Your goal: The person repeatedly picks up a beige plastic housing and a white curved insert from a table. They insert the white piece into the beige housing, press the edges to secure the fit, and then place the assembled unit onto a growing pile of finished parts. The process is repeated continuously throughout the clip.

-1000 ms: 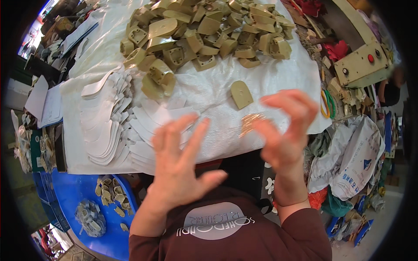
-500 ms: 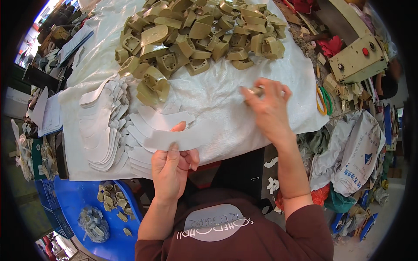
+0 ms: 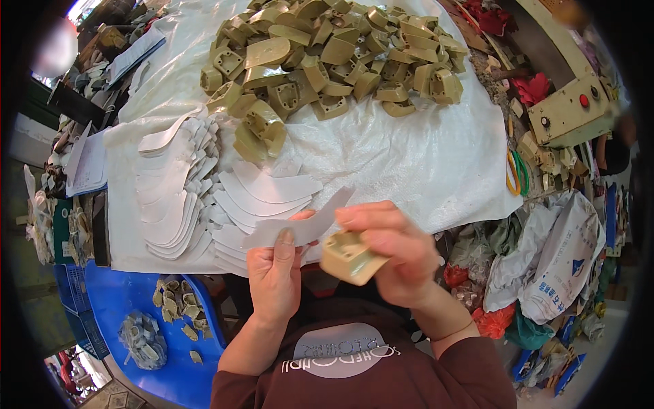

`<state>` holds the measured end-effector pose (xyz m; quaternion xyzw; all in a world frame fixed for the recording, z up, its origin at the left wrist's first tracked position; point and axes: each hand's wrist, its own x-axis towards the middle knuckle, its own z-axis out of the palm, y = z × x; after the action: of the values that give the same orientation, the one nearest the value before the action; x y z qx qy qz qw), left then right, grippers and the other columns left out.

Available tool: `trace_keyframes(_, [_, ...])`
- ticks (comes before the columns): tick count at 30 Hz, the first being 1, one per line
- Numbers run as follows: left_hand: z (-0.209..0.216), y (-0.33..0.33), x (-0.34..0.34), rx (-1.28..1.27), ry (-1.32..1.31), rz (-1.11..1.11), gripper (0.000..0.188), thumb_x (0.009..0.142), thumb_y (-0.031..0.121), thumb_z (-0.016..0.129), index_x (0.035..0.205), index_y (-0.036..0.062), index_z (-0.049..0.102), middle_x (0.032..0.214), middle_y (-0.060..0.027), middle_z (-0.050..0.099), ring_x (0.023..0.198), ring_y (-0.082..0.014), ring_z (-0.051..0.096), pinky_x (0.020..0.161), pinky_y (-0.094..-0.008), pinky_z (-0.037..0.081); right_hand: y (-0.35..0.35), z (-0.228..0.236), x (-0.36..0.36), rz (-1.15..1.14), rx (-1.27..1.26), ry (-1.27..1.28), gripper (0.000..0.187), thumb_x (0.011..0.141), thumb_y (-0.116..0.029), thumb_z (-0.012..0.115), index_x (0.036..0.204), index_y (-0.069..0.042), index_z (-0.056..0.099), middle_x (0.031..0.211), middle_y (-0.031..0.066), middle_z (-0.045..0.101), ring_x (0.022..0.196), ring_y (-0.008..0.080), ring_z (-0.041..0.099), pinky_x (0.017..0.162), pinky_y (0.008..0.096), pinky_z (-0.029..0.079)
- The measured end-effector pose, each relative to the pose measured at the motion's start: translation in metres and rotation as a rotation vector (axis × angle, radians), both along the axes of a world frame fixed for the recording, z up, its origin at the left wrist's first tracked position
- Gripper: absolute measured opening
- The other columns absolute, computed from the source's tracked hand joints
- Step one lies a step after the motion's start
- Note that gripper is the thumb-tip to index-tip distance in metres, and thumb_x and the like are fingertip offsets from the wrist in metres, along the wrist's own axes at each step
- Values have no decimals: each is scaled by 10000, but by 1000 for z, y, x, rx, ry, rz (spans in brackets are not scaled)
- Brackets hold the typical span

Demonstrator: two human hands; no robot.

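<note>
My left hand [image 3: 274,276] pinches a curved pale grey strip [image 3: 315,226] between thumb and fingers, above the table's front edge. Close to its right, my right hand [image 3: 403,255] grips an olive-tan plastic shoe heel [image 3: 346,260], with the holed face turned up; the fingers are slightly blurred. The strip's right end rises near the right fingertips; whether they touch it I cannot tell. More curved strips [image 3: 262,184] lie fanned out just beyond my left hand, beside a taller stack of white strips [image 3: 162,198] to the left.
A large heap of similar heels [image 3: 334,58] covers the far part of the white-sheeted table [image 3: 409,157]. To the right are a control box [image 3: 569,109] and plastic bags [image 3: 562,252]. A blue tub [image 3: 116,293] with heel pieces and a filled bag stands lower left.
My right hand has come toward me and left, bringing the heel beside the strip. The strip in my left hand has tilted, its right end now higher. The whole view has shifted slightly.
</note>
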<state>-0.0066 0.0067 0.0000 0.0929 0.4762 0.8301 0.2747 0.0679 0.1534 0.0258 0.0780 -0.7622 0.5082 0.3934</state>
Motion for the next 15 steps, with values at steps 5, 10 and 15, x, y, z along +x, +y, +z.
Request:
trace_keyframes(5, [17,-7,2,93,-24,-137,364,993,188,449,1181,-111,537,1202,-209,576,1053,-213,589,913,-325,473,-16,-18,-13,0,76,122,417,730,132,624,1087,-61,529,1090,164,582,898,303,580,720,367,534])
trace_keyframes(10, [18,-9,2,87,4,-157,370,998,178,434,1194,-122,528,1216,-206,573,1058,-194,577,909,-300,463,-17,-18,-13,-20,120,124,391,730,132,621,1067,-51,546,1081,162,577,883,295,580,712,360,526])
trace_keyframes(15, [21,-6,8,-18,101,-116,378,1003,173,421,1213,-127,518,1204,-189,583,1055,-180,569,904,-284,448,-16,-21,-14,-58,131,106,356,716,71,662,1030,-62,562,1050,137,608,889,281,583,689,358,488])
